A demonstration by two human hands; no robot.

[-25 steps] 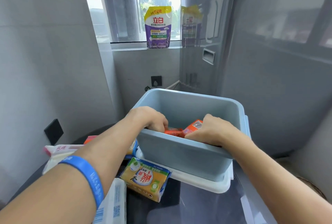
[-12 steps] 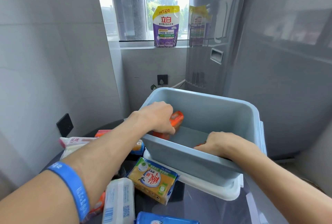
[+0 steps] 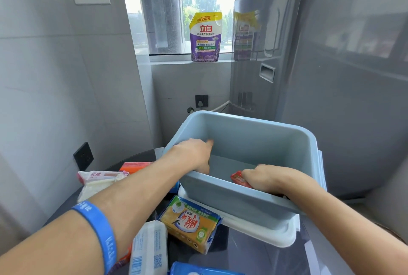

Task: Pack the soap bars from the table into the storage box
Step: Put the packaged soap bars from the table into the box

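I saw both hands inside the pale blue plastic storage box (image 3: 254,140), which sat on its white lid (image 3: 260,228) at the far right of the dark glossy counter (image 3: 254,255). The right hand (image 3: 267,178) reached over the box's near wall, its fingers curled round a red-orange wrapped soap bar (image 3: 239,179) low against the inside of that wall. The left hand (image 3: 194,153) hung over the box's left rim, knuckles up; its fingertips were blurred and partly hidden behind the wall, so I could not tell whether its fingers held anything. A blue silicone wristband (image 3: 99,232) circled the left forearm.

More soap lay crowded on the counter. A yellow wrapped soap bar with green trim (image 3: 189,223) lay just beside the lid's near left corner, touching it. A white wrapped bar with a barcode (image 3: 149,248) lay at the near edge beside the left forearm, and a blue packet (image 3: 198,271) showed only its top at the very near edge. Behind the left arm sat a white and pink wrapped bar (image 3: 99,178) and an orange wrapped bar (image 3: 134,166), toward the counter's far left.

A purple and yellow detergent pouch (image 3: 205,37) stood upright on the window sill (image 3: 172,58), well apart from the counter. A tall grey appliance (image 3: 331,76) rose just behind the box on the right.
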